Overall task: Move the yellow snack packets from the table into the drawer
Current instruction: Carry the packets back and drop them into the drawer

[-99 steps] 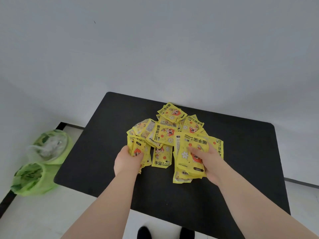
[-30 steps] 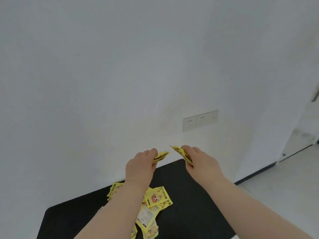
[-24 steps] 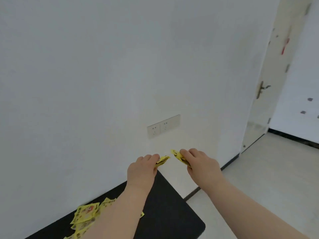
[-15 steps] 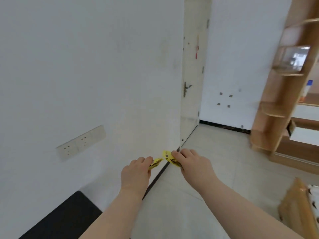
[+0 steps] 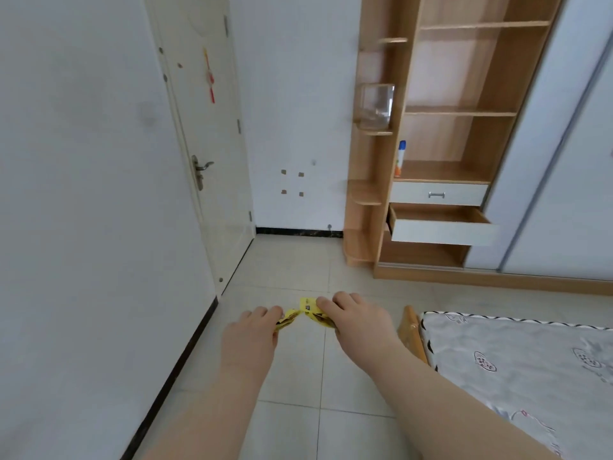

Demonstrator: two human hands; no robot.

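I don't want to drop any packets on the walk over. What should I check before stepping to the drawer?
1. Grip of left hand on left packets: ok, fingers curled round them.
2. Grip of right hand on right packets: ok, pinched under the fingers.
3. Lower drawer pulled out: ok.
4. Room inside that drawer: cannot tell, only its far inner wall shows.
5. Floor between hands and drawer: ok, only tiles show.
6. Bed corner beside the right arm: cannot tell how near.
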